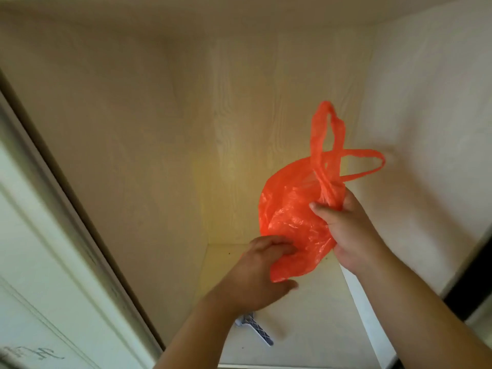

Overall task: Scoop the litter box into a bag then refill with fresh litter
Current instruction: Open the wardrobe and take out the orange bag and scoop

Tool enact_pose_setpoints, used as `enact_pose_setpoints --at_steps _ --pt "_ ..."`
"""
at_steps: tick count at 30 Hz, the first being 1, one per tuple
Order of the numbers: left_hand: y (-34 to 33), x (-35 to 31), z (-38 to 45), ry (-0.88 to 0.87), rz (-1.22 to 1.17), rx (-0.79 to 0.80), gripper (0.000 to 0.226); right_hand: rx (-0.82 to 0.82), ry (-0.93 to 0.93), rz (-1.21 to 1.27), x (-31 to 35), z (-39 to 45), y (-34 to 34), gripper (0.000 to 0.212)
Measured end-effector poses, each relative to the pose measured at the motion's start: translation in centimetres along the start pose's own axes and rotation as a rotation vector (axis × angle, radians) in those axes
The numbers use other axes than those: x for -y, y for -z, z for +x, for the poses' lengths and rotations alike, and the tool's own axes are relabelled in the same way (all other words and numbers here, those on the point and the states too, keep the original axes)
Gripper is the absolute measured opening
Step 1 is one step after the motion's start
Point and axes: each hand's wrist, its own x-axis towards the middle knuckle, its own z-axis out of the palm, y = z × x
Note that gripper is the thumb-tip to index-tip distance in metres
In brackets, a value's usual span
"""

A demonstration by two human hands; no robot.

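Orange plastic bag [290, 222] held up inside pale wood-grain cabinet [159, 145], handles loose above. Right hand [346, 227] fingers clamped on bag neck; left hand [255, 270] fingers pinching lower edge. Judged early stage: bag being opened, scooping and refill left. White slotted scoop [257, 328] below bag, partly hidden by left arm. Litter box not visible.

Both bare forearms reach forward and upward from the lower edge of the view. The right hand [351, 225] is raised higher, its fingers [320, 209] closed in a fist-like grasp, thumb side toward the camera. The left hand [255, 272] sits lower, back upward, fingers curled in, apparently pinching, though blurred.
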Motion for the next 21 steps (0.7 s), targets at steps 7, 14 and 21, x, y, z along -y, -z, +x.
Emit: enact_pose_setpoints --at_steps 7,14,21 --pt "0.5 -0.5 1.1 0.574 -0.603 -0.523 0.018 0.099 0.021 -0.151 -0.6 -1.2 0.1 0.044" --pt "1.7 1.1 3.1 0.569 -0.884 -0.319 0.093 0.346 -0.058 -0.342 0.2 -2.2 0.2 0.042" --pt "1.8 0.4 4.0 0.49 -0.662 -0.533 0.024 -0.155 -0.011 -0.193 -1.0 0.1 1.3 0.02"
